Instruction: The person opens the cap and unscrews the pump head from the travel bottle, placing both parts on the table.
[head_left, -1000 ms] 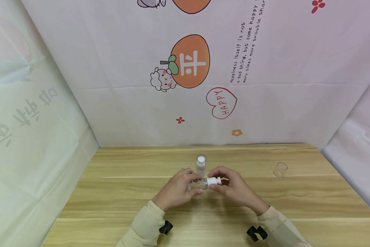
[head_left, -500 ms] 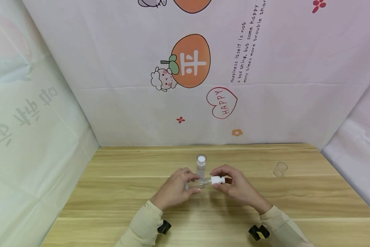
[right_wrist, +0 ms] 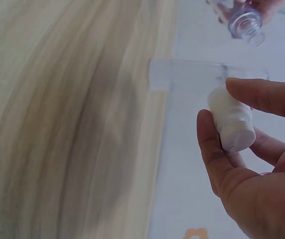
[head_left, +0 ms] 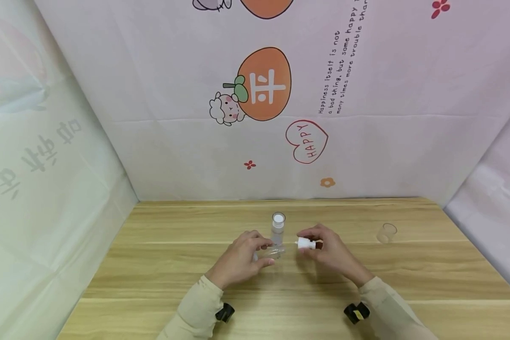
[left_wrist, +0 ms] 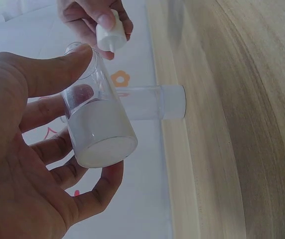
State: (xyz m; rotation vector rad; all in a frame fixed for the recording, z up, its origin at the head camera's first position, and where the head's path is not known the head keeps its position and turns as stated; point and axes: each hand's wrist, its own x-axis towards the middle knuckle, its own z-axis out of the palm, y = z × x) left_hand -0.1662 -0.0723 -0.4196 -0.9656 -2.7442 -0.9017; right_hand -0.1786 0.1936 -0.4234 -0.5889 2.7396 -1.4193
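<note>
The left hand (head_left: 240,259) grips a clear bottle (head_left: 276,252) lying tilted toward the right, its neck uncapped. In the left wrist view this bottle (left_wrist: 102,130) shows a white base, with the thumb along its neck. The right hand (head_left: 333,252) pinches a white pump top (head_left: 306,243), its small tip facing the bottle's mouth across a short gap. The right wrist view shows the pump top (right_wrist: 231,119) between thumb and fingers. Behind the held bottle a second clear bottle with a white top (head_left: 278,229) stands upright.
A clear cap (head_left: 386,233) stands on the wooden table (head_left: 186,222) at the right. Printed cloth (head_left: 186,156) hangs behind the table's back edge, with more cloth at both sides.
The right hand has moved right with the white pump top, which has come away from the bottle's neck. The left hand, still gripping the bottle, has shifted slightly left.
</note>
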